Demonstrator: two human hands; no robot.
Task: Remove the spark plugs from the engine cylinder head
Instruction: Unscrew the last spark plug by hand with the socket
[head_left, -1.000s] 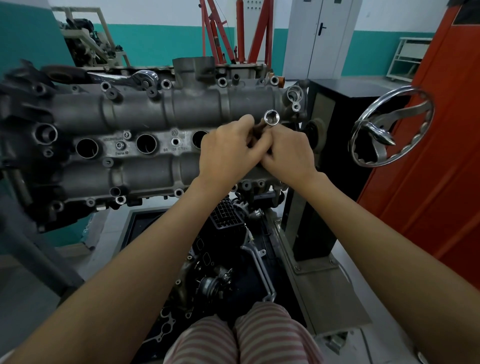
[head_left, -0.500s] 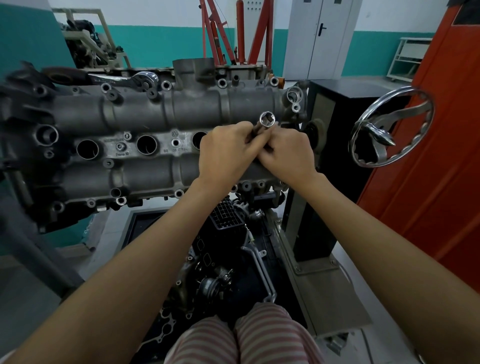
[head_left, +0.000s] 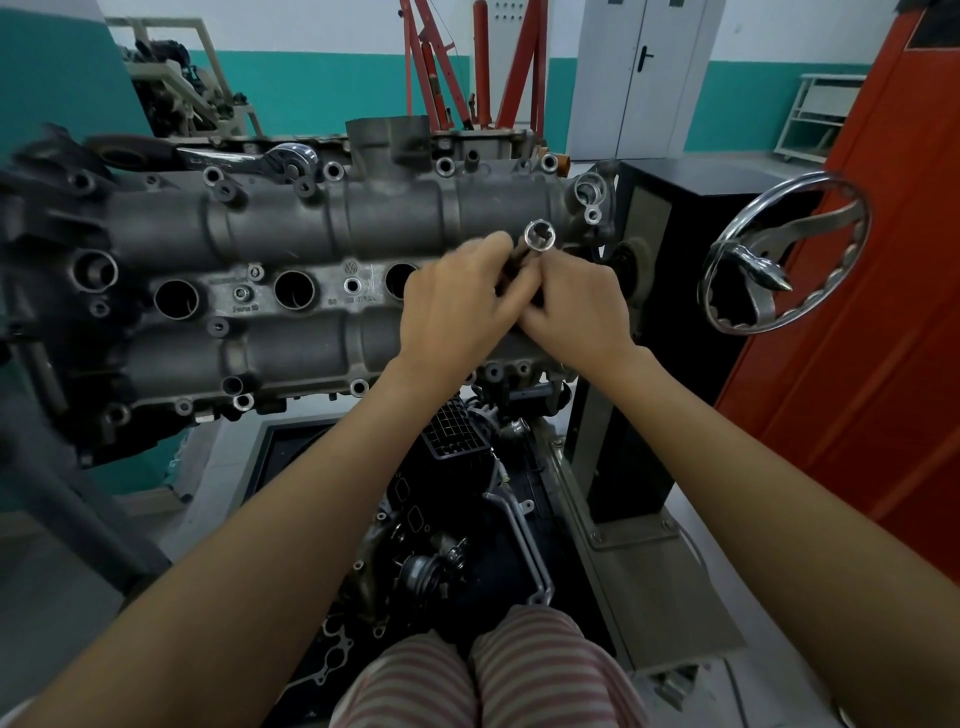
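Left hand and right hand together, fingers curled round dark shaft of chrome spark-plug socket, open end up. Behind: grey cast-aluminium cylinder head, VW roundel; other stamped text unreadable. Chrome ratchet wrench on top.

— What are the hands doing?
— The left hand and right hand both hold a shiny socket tool over the engine cylinder head.
— Anything else?
— A wrench lies on top, and a silver wheel is beside it.
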